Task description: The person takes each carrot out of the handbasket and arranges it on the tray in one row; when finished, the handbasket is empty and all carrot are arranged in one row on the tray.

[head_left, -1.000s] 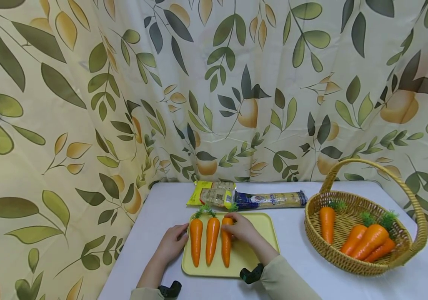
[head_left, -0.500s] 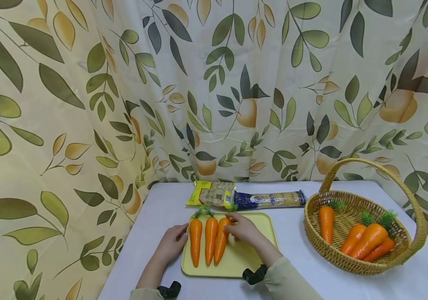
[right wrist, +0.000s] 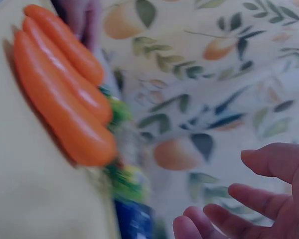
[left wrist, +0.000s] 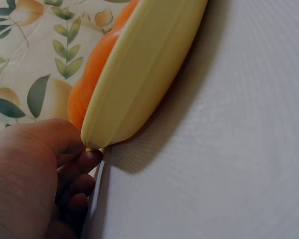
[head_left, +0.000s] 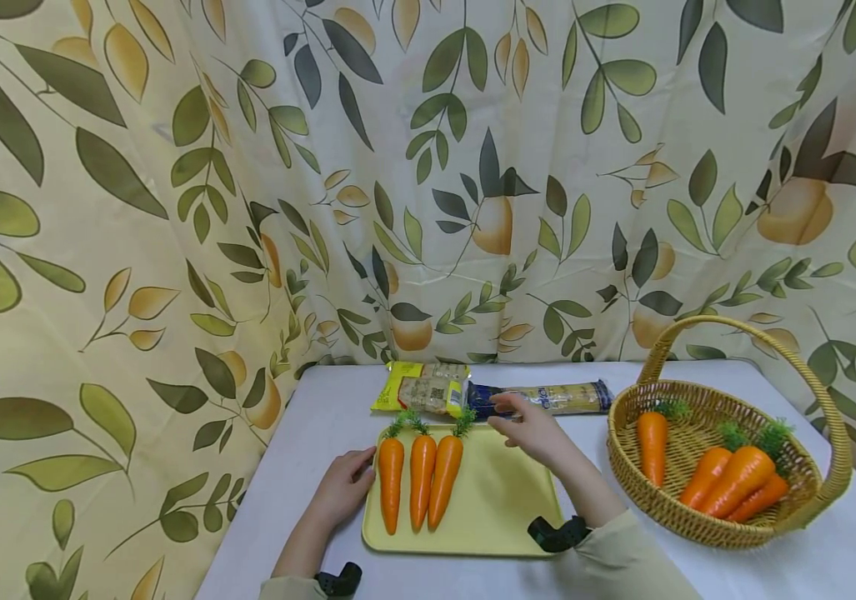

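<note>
Three orange carrots with green tops lie side by side on the left half of a yellow tray (head_left: 506, 500): a left carrot (head_left: 392, 487), a middle carrot (head_left: 422, 483) and a right carrot (head_left: 446, 482). My left hand (head_left: 342, 485) holds the tray's left edge; in the left wrist view its fingers (left wrist: 72, 149) meet at the rim. Above the tray's right part is my right hand (head_left: 533, 429), fingers spread and holding nothing. The right wrist view shows those empty fingers (right wrist: 259, 199) apart from the carrots (right wrist: 60, 99).
A wicker basket (head_left: 626, 479) with a tall handle stands at the right, with several carrots in it. Behind the tray lie a yellow food packet (head_left: 423, 389) and a long blue packet (head_left: 566, 399). A leaf-patterned curtain (head_left: 412, 208) hangs behind the white table (head_left: 585, 542).
My right hand shifted the right carrot leftward against the middle one, let it go, and moved away to the right. My left hand stays at the tray's edge.
</note>
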Action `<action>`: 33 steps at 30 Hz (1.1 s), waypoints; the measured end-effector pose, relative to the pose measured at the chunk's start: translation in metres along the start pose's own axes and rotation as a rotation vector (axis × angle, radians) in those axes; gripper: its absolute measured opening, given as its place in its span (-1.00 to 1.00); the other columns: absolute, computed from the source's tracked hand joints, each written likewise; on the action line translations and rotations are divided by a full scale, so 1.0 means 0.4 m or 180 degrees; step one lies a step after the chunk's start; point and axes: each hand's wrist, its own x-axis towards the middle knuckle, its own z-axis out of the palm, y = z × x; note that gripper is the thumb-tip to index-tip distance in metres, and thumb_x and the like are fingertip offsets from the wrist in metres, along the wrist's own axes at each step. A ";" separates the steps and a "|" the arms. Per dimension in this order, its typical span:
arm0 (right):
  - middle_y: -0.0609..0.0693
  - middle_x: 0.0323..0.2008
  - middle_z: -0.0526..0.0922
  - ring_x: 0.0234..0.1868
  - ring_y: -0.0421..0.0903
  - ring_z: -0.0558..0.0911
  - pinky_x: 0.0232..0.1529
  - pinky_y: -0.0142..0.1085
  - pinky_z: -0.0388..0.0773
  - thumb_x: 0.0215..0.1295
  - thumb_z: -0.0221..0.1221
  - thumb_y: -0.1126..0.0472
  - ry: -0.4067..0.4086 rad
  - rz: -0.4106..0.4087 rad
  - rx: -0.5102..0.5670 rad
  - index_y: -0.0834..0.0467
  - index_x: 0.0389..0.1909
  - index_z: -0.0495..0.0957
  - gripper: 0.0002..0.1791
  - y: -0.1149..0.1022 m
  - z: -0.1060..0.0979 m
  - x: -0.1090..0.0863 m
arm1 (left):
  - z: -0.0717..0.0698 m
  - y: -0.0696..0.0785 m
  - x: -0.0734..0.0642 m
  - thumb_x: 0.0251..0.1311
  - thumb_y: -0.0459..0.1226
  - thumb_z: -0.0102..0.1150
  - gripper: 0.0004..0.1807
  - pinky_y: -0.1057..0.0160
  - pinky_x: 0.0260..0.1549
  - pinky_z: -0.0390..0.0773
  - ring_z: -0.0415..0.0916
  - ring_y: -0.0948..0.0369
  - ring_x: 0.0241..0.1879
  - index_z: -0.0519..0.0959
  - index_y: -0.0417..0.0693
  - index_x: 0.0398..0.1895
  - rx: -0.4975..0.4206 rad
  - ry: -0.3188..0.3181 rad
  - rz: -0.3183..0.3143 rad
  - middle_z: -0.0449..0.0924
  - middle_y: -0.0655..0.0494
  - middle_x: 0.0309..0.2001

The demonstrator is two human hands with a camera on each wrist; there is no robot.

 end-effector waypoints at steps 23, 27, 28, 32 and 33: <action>0.49 0.36 0.20 0.16 0.29 0.48 -0.05 -0.16 0.68 0.47 -0.06 -0.21 0.0302 0.0407 -0.0235 0.37 0.49 0.01 -0.13 0.152 -0.413 -0.085 | -0.003 0.001 -0.002 0.35 -0.22 0.11 -0.54 -0.13 0.16 0.47 0.52 -0.01 0.10 0.50 -0.09 0.30 0.0073 0.0113 0.0356 0.61 -0.02 0.14; 0.55 0.39 0.08 0.22 0.39 0.42 -0.02 -0.08 0.66 0.49 -0.08 -0.19 0.0233 0.0633 -0.0240 0.42 0.49 -0.06 -0.11 0.200 -0.440 -0.079 | -0.004 0.004 -0.004 0.35 -0.21 0.11 -0.53 -0.13 0.16 0.48 0.51 -0.01 0.10 0.49 -0.08 0.31 0.0101 0.0117 0.0323 0.60 -0.01 0.14; 0.57 0.39 0.05 0.21 0.40 0.42 -0.03 -0.06 0.67 0.50 -0.08 -0.17 0.0214 0.0674 -0.0247 0.43 0.48 -0.08 -0.12 0.211 -0.445 -0.077 | -0.004 0.004 -0.004 0.35 -0.22 0.11 -0.53 -0.13 0.15 0.48 0.51 -0.01 0.10 0.49 -0.09 0.31 0.0094 0.0120 0.0322 0.60 -0.01 0.14; 0.59 0.38 -0.02 0.14 0.34 0.47 -0.06 -0.08 0.66 0.50 -0.06 -0.12 0.0160 0.0867 -0.0186 0.46 0.48 -0.12 -0.12 0.252 -0.459 -0.070 | -0.002 0.001 -0.002 0.36 -0.21 0.11 -0.53 -0.12 0.16 0.48 0.51 0.00 0.11 0.49 -0.07 0.31 0.0075 0.0107 0.0295 0.60 0.00 0.15; 0.59 0.37 0.00 0.13 0.34 0.47 -0.07 -0.09 0.67 0.49 -0.06 -0.12 0.0150 0.0904 -0.0183 0.46 0.47 -0.12 -0.12 0.261 -0.462 -0.068 | -0.001 0.000 -0.002 0.36 -0.20 0.10 -0.53 -0.12 0.17 0.48 0.50 0.01 0.11 0.48 -0.06 0.32 0.0067 0.0093 0.0273 0.59 0.01 0.16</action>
